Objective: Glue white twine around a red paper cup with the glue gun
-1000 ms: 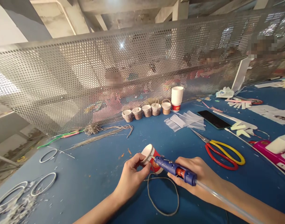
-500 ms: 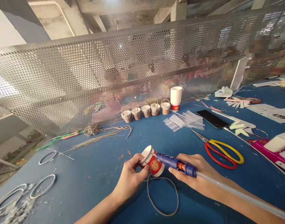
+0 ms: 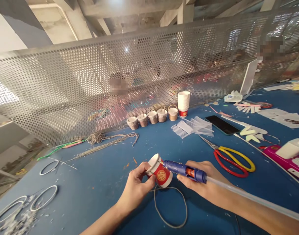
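A red and white paper cup (image 3: 162, 175) is tilted in my left hand (image 3: 139, 184), its mouth toward the upper left and my fingers pinching it near the rim. My right hand (image 3: 205, 182) grips a blue glue gun (image 3: 180, 169) with a clear glue stick trailing from its back end. The nozzle points left and meets the cup just below the rim. A loop of thin cord (image 3: 187, 209) lies on the blue table below the cup and seems to run up to it.
Small wrapped baskets (image 3: 152, 117) and a cup stack (image 3: 184, 103) stand along the perforated screen (image 3: 90, 81). Scissors (image 3: 231, 160), a phone (image 3: 222, 125), clear strips (image 3: 193, 126) and a pink power strip (image 3: 279, 158) lie right. Cords (image 3: 100, 147) and white rings (image 3: 44, 197) lie left; people sit beyond.
The cup has tipped slightly in my left hand, showing a little more of its gold emblem. The glue gun stays at the rim. The whole view has shifted slightly.
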### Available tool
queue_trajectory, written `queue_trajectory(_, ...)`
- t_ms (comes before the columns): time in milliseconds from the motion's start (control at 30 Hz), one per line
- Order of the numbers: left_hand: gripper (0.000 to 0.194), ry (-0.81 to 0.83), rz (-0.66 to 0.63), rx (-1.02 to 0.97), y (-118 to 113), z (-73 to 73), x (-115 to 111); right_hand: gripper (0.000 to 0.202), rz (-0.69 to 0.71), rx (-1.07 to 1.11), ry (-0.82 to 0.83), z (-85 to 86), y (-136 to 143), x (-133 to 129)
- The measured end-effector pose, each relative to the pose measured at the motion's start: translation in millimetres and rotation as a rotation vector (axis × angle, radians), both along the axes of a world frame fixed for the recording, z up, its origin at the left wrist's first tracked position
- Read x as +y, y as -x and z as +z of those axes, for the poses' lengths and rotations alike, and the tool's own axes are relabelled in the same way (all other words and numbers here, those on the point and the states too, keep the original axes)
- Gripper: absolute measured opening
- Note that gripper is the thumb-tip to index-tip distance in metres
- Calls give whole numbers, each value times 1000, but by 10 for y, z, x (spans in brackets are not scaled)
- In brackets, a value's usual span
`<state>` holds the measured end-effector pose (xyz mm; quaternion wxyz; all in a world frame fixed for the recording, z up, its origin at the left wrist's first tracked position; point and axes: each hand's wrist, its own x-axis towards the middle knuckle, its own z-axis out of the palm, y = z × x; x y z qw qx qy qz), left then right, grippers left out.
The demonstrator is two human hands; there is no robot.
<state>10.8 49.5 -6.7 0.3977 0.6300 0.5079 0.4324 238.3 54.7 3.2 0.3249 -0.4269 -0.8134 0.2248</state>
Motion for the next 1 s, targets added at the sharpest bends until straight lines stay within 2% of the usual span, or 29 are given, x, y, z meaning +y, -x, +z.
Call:
queue_trajectory(133,15,5,-4,-13,8,-10,6,27,1,-12,11,21,16,-21)
queue_trajectory(300,15,8,-28,-22,23,-29,21,23,75,44,20,11,69,-67)
queue_trajectory(500,17,24,-26,-35,32,-17,19,29,-4,41,88,47,-6,12)
queue_trajectory(767,21,25,-40,-78,45,-22,26,26,37,28,52,106,43,-52)
queue_trajectory(1000,19,27,-52,-74,47,-9,31,33,-34,90,174,129,-2,-19)
